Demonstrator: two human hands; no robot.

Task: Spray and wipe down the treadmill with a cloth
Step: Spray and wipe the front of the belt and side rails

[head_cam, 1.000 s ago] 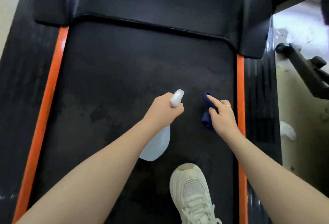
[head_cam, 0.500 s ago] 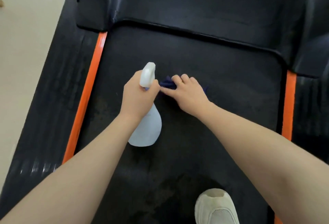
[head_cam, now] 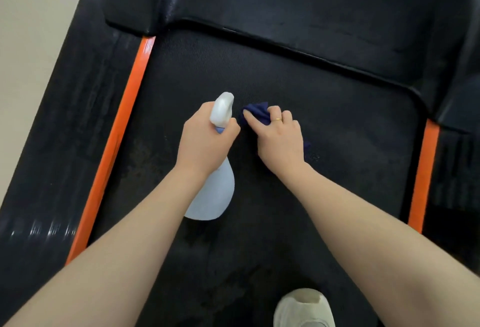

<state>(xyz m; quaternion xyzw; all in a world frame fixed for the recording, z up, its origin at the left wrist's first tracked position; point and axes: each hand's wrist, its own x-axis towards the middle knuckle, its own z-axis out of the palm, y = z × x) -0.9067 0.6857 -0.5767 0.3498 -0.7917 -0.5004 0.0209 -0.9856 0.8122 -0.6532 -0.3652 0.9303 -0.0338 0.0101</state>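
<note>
The treadmill's black belt point(head_cam: 324, 124) fills the middle of the head view, between two orange side strips. My left hand point(head_cam: 205, 142) grips the neck of a pale blue spray bottle point(head_cam: 215, 194) with a white trigger head, its nozzle pointing up the belt. Right beside it, my right hand point(head_cam: 279, 137) holds a dark blue cloth point(head_cam: 255, 112) against the belt, fingers curled over it. Most of the cloth is hidden under that hand.
The black motor cover point(head_cam: 298, 4) spans the top of the belt. Orange strips point(head_cam: 122, 124) and black side rails point(head_cam: 65, 131) flank the belt. My white shoe point(head_cam: 302, 308) stands on the belt at the bottom. Beige floor point(head_cam: 31, 40) lies to the left.
My right hand moved the cloth left across the belt, from beside the right orange strip to just beside the spray bottle. My view shifted left, and the shoe slid toward the bottom edge.
</note>
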